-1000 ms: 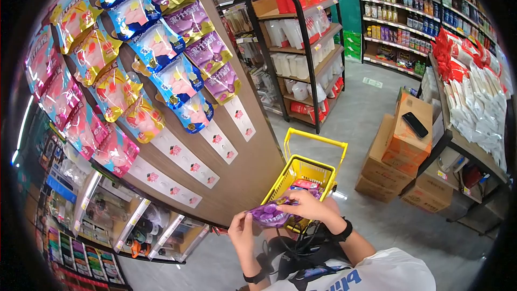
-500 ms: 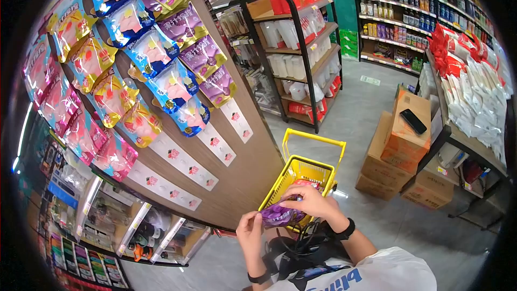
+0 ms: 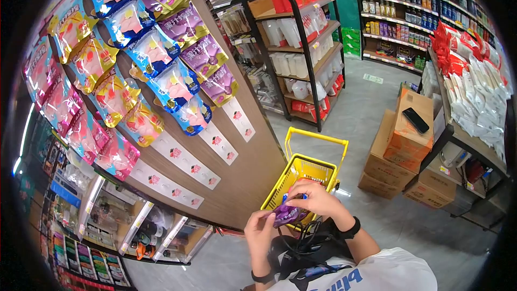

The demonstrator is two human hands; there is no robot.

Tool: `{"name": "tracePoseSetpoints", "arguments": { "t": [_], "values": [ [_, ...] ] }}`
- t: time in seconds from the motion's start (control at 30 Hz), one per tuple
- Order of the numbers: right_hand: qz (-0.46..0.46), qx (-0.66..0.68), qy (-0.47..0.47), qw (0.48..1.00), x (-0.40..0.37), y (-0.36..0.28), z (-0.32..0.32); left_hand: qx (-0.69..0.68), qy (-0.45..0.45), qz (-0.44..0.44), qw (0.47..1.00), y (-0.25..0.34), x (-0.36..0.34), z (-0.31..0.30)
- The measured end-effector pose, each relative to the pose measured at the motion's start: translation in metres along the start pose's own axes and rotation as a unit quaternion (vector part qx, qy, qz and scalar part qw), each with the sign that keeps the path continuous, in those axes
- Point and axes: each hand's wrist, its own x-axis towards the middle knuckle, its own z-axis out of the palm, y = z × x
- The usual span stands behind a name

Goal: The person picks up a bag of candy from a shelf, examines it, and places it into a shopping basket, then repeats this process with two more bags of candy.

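Note:
A purple candy bag is held between my two hands, over the near end of a yellow shopping basket. My left hand pinches the bag's left edge between thumb and fingers. My right hand grips its upper right edge, with fingers bent over it. Inside the basket, partly covered by my right hand, lie red and blue packages. To the left, purple candy bags and blue candy bags hang in rows on a brown wooden display panel, above white printed strips.
Cardboard boxes are stacked at the right, with a black phone on top. Beside them is a table bearing white packets. A black-framed rack and bottle shelves stand farther back. A lower shelf juts below the panel.
The purple bag looks narrower and more folded, and my hands are closer together. My left hand has moved slightly right. The whole view has shifted a little.

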Motion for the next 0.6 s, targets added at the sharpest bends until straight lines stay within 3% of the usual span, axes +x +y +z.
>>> {"name": "tracePoseSetpoints", "arguments": {
  "t": [0.13, 0.43, 0.6],
  "values": [
    [-0.01, -0.014, -0.019, 1.0, -0.002, 0.0, 0.008, 0.024, -0.005, -0.024, 0.999, -0.007, -0.001, 0.005],
    [0.008, -0.026, -0.059, 0.998, -0.002, 0.005, 0.007, 0.085, -0.005, 0.037, 0.996, -0.004, 0.0, 0.0],
    [0.014, -0.031, -0.058, 0.998, -0.004, 0.01, 0.006, 0.095, -0.001, 0.022, 0.995, -0.002, 0.0, 0.0]
  ]
}}
